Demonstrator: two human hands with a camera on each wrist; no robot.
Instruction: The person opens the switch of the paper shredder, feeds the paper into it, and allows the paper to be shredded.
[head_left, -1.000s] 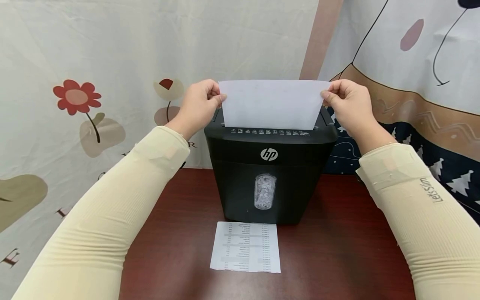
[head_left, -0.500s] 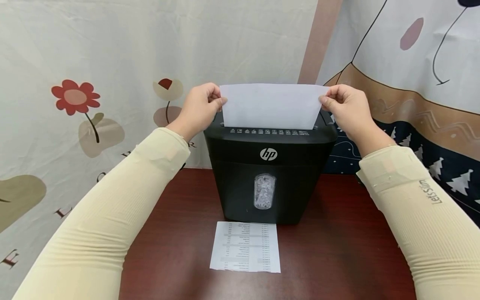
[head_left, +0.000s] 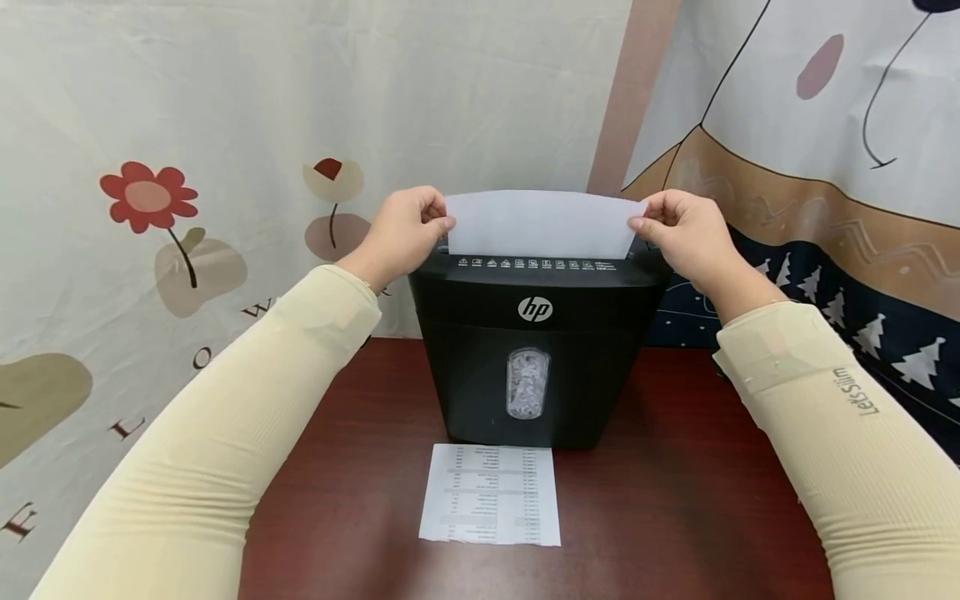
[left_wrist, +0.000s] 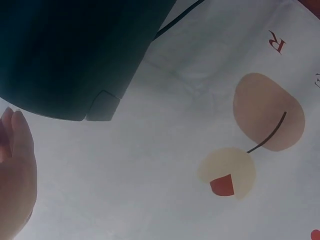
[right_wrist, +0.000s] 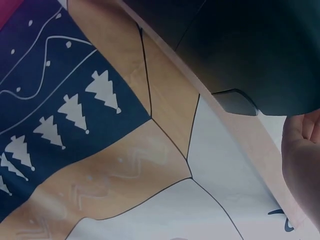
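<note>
A white sheet of paper (head_left: 536,225) stands upright in the top slot of a black paper shredder (head_left: 480,358), its upper edge bowed slightly. My left hand (head_left: 405,229) pinches the sheet's left upper corner between thumb and fingers. At the opposite corner, my right hand (head_left: 686,233) pinches it the same way. The lower part of the sheet is hidden inside the shredder. In the left wrist view, part of the left hand (left_wrist: 17,170) shows beside the shredder (left_wrist: 75,60). The right wrist view catches the right hand (right_wrist: 302,160) below the shredder's edge, the paper out of sight.
A printed paper (head_left: 491,496) lies flat on the dark red table (head_left: 660,517) in front of the shredder. Shreds show through the shredder's window (head_left: 528,385). A patterned curtain (head_left: 225,100) hangs close behind and to the right.
The sheet has sunk lower into the shredder, with less of it showing above the slot. Both hands have moved down with it, still pinching its corners.
</note>
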